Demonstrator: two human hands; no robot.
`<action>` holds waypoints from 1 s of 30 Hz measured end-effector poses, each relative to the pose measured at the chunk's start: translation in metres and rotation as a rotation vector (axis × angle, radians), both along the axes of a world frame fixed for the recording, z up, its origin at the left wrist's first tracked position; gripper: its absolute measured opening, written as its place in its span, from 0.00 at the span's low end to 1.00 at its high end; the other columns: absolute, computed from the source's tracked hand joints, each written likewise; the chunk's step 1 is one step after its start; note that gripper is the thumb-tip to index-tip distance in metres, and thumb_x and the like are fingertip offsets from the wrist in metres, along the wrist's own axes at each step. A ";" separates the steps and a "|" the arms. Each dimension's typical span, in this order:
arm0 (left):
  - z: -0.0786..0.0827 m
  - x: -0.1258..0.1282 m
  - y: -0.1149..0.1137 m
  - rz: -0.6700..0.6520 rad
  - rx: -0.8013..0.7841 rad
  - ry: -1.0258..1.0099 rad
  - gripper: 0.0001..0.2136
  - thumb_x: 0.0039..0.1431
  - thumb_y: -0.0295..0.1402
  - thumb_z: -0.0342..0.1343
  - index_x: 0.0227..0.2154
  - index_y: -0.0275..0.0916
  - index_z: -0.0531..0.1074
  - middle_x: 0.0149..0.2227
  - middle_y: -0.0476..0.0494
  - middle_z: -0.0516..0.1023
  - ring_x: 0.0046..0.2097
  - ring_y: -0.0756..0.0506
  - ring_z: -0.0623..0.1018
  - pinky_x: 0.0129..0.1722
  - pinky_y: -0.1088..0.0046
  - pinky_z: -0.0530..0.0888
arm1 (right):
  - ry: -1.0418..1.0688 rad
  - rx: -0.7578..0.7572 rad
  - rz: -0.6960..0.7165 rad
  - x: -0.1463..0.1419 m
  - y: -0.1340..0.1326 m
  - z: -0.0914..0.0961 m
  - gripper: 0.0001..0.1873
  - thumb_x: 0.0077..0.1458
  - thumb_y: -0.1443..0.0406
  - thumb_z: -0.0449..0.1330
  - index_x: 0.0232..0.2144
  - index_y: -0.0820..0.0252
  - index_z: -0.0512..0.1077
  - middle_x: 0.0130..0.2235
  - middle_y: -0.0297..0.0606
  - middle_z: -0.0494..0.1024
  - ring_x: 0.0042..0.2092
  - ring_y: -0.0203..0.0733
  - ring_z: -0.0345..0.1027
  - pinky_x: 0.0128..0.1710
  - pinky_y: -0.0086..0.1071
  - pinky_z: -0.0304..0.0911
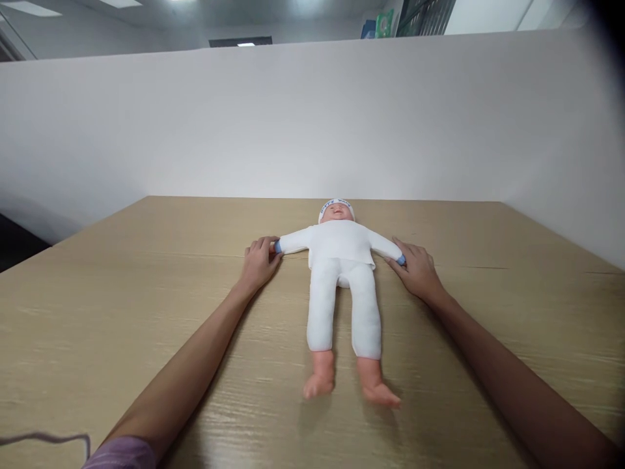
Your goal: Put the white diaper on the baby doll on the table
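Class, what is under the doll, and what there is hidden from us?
Under the doll is the wooden tabletop, which shows around its body and between its legs. The part directly beneath it is covered, so unseen.

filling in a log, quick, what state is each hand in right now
Left hand: closed, holding the doll by one arm's end, at a blue cuff.
Right hand: closed, holding the other arm's end, at the second blue cuff.

We see matt white cloth on the doll's suit (pixel 340 242), smooth plastic-looking feet (pixel 321 376) near six o'clock, a softly shiny, wood-grained tabletop (pixel 146 312), and a smooth matt panel (pixel 293 124) at twelve o'clock.
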State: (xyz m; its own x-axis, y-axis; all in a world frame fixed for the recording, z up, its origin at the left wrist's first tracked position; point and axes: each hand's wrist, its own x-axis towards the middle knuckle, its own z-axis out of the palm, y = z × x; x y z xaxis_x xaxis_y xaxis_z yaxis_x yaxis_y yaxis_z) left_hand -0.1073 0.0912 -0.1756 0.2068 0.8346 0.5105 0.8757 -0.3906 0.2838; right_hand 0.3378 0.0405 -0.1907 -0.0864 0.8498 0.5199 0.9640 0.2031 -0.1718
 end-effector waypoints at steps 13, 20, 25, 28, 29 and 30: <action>-0.003 -0.002 0.003 -0.036 0.026 -0.020 0.17 0.65 0.38 0.57 0.55 0.41 0.70 0.51 0.36 0.77 0.52 0.34 0.75 0.51 0.57 0.70 | 0.059 -0.024 -0.036 0.011 0.009 -0.013 0.36 0.68 0.51 0.50 0.72 0.61 0.58 0.57 0.53 0.76 0.55 0.62 0.68 0.53 0.53 0.64; 0.001 0.000 -0.002 -0.058 0.035 -0.014 0.18 0.63 0.40 0.58 0.54 0.41 0.70 0.53 0.37 0.76 0.54 0.33 0.73 0.54 0.56 0.69 | 0.079 -0.056 0.009 0.016 0.015 -0.019 0.39 0.64 0.54 0.53 0.73 0.62 0.55 0.59 0.53 0.75 0.56 0.64 0.68 0.56 0.55 0.63; 0.002 0.000 -0.003 -0.063 0.029 -0.027 0.18 0.63 0.41 0.58 0.53 0.42 0.70 0.53 0.37 0.76 0.53 0.33 0.73 0.54 0.55 0.69 | 0.072 -0.051 0.027 0.017 0.015 -0.018 0.42 0.64 0.53 0.54 0.73 0.64 0.52 0.58 0.55 0.76 0.56 0.63 0.69 0.57 0.54 0.63; 0.003 0.001 -0.004 -0.043 0.018 -0.044 0.17 0.66 0.43 0.55 0.53 0.41 0.70 0.53 0.37 0.77 0.53 0.34 0.74 0.54 0.55 0.69 | 0.066 -0.037 0.042 0.017 0.017 -0.019 0.41 0.63 0.55 0.53 0.73 0.65 0.52 0.58 0.54 0.75 0.56 0.62 0.69 0.57 0.53 0.63; 0.003 0.001 -0.003 -0.024 0.009 -0.061 0.16 0.67 0.44 0.53 0.52 0.41 0.71 0.53 0.37 0.78 0.53 0.34 0.74 0.55 0.55 0.69 | 0.069 -0.035 0.040 0.017 0.018 -0.020 0.40 0.63 0.57 0.52 0.73 0.65 0.53 0.59 0.54 0.75 0.56 0.61 0.69 0.57 0.53 0.63; 0.003 0.000 -0.003 0.000 -0.004 -0.083 0.16 0.69 0.44 0.50 0.51 0.41 0.72 0.52 0.36 0.78 0.53 0.34 0.74 0.55 0.54 0.68 | 0.077 -0.035 0.036 0.018 0.020 -0.021 0.38 0.64 0.58 0.49 0.73 0.65 0.53 0.60 0.54 0.75 0.57 0.61 0.68 0.58 0.53 0.63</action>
